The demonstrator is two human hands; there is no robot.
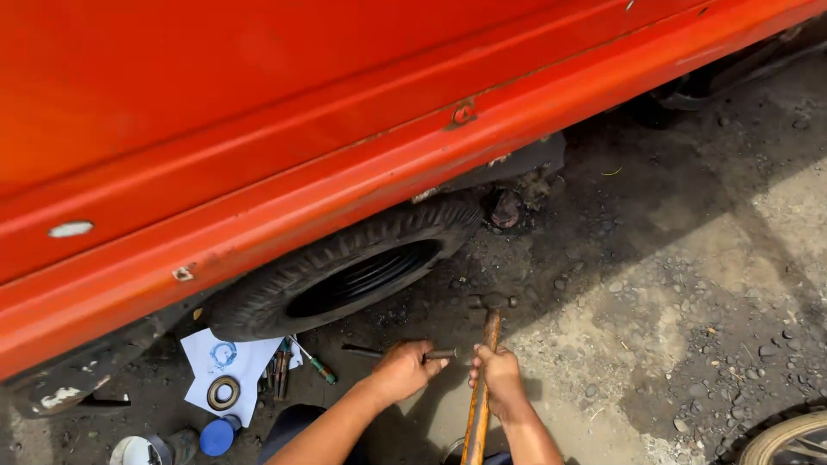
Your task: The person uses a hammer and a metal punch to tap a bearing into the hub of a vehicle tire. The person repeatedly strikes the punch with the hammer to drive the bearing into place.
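My left hand point(405, 368) grips a dark metal rod point(439, 354) that lies level just above the gravel, its end sticking out to the right of my fingers. My right hand point(498, 379) is closed around a long wooden handle point(479, 412) that runs from the bottom edge up to the ground near small stones. The two hands are close together, below a black tyre point(345, 271) lying under the red vehicle body point(301, 129).
Left of my hands lie white paper point(226, 362) with a metal ring point(224, 392), several small tools and a green-handled screwdriver point(322, 370), a blue cap point(217, 436) and a tin point(138, 450). A wheel rim point(788, 439) shows at the bottom right. Gravel covers the ground.
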